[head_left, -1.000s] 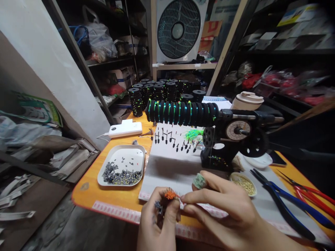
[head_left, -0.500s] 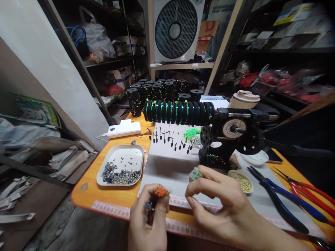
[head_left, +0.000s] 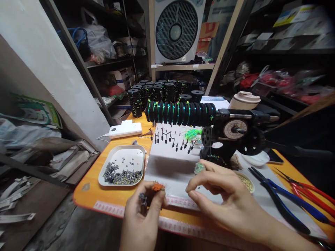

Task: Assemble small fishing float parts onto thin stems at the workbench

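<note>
My left hand (head_left: 143, 216) pinches an orange bundle (head_left: 158, 187) between thumb and forefinger, and a dark grey bundle (head_left: 142, 199) is tucked against its fingers. To the right, my right hand (head_left: 225, 198) holds a pale green bundle (head_left: 199, 168) among its curled fingers; its thumb and forefinger tips nearly meet, and whether anything small is between them cannot be made out. Above the hands, a black ribbed roller (head_left: 180, 113) wound with green and blue strands is mounted on a black machine (head_left: 234, 129). Small black pieces (head_left: 171, 140) lie on the white sheet (head_left: 170, 167) beneath it.
A white tray (head_left: 104, 177) of small grey and yellow parts is at left, near a white power bank (head_left: 125, 129). Blue-handled pliers (head_left: 280, 198), red-handled pliers (head_left: 303, 188) and a dish of gold beads (head_left: 246, 183) are at right. Black spools (head_left: 157, 91) stand behind.
My left hand has moved a little left with the orange and grey bundles. The right hand has shifted slightly, still with the green bundle. The whole view has moved slightly.
</note>
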A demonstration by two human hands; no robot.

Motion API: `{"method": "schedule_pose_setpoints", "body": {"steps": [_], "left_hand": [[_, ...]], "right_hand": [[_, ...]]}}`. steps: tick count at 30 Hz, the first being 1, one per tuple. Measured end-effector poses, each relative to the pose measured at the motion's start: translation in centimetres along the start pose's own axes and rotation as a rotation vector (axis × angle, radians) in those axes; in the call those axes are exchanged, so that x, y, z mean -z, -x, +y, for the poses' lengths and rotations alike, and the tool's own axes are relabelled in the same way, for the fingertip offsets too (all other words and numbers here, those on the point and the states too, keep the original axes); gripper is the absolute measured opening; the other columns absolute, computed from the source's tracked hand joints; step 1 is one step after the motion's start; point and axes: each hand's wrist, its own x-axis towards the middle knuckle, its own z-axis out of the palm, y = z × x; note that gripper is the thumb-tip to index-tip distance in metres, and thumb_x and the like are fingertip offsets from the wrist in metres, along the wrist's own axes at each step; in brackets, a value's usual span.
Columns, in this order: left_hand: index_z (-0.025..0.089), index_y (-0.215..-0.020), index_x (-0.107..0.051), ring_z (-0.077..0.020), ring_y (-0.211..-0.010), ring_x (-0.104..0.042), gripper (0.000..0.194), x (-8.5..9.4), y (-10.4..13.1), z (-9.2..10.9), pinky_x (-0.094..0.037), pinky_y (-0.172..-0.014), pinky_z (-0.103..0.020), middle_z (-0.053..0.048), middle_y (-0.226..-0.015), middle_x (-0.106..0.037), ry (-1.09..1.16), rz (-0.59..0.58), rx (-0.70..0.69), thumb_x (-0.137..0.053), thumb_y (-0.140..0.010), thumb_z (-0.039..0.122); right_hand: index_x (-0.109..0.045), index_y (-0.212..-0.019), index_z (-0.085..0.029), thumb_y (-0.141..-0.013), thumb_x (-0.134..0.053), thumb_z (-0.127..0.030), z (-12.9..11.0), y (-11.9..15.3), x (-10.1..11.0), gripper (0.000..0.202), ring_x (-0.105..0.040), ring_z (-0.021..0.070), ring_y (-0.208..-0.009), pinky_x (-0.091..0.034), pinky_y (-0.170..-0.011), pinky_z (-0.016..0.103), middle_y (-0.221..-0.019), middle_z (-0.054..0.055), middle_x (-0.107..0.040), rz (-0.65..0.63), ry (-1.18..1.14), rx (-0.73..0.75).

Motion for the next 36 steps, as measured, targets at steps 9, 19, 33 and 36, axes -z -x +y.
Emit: {"method": "schedule_pose_setpoints", "body": {"steps": [9, 19, 33, 36], "left_hand": [[0.02, -0.072, -0.063, -0.0136, -0.061, -0.059, 0.031, -1.0, 0.5, -0.6, -0.046, -0.062, -0.021, 0.001, -0.061, -0.064, 0.084, -0.194, 0.044, -0.073, -0.083, 0.048], [0.024, -0.118, -0.066, -0.0263, -0.105, -0.066, 0.028, 0.1, -2.2, 0.1, -0.049, -0.091, -0.039, -0.007, -0.12, -0.069, -0.704, -0.444, -0.38, -0.058, -0.092, 0.018], [0.023, -0.085, -0.077, -0.0242, -0.087, -0.07, 0.016, 7.8, -11.7, 5.0, -0.049, -0.079, -0.031, -0.004, -0.091, -0.078, -1.1, -0.437, -0.348, -0.062, -0.086, 0.017], [0.021, -0.087, -0.076, -0.0241, -0.087, -0.07, 0.018, 8.2, -13.0, 5.8, -0.049, -0.08, -0.031, -0.005, -0.092, -0.078, -1.141, -0.436, -0.339, -0.059, -0.086, 0.017]], "right_hand": [[-0.063, -0.08, -0.022, -0.096, -0.056, -0.025, 0.0, 0.2, -1.2, 0.017, -0.055, 0.0119, -0.066, -0.042, -0.059, 0.023, -0.072, -0.002, -0.06, 0.049, -0.231, -0.047], [-0.071, -0.082, -0.028, -0.093, -0.063, -0.036, 0.4, 0.4, -1.0, 0.016, -0.068, 0.0154, -0.068, -0.046, -0.104, 0.04, -0.073, -0.004, -0.074, 0.16, -0.001, 0.017], [-0.067, -0.095, -0.03, -0.094, -0.061, -0.025, 2.0, 0.9, -1.6, 0.008, -0.066, 0.0172, -0.077, -0.047, -0.061, 0.028, -0.085, 0.0, -0.07, 0.082, 0.052, 0.095], [-0.066, -0.096, -0.031, -0.093, -0.062, -0.026, 2.4, 1.1, -1.6, 0.007, -0.066, 0.0185, -0.081, -0.048, -0.069, 0.03, -0.086, -0.001, -0.07, 0.12, 0.08, 0.097]]}}
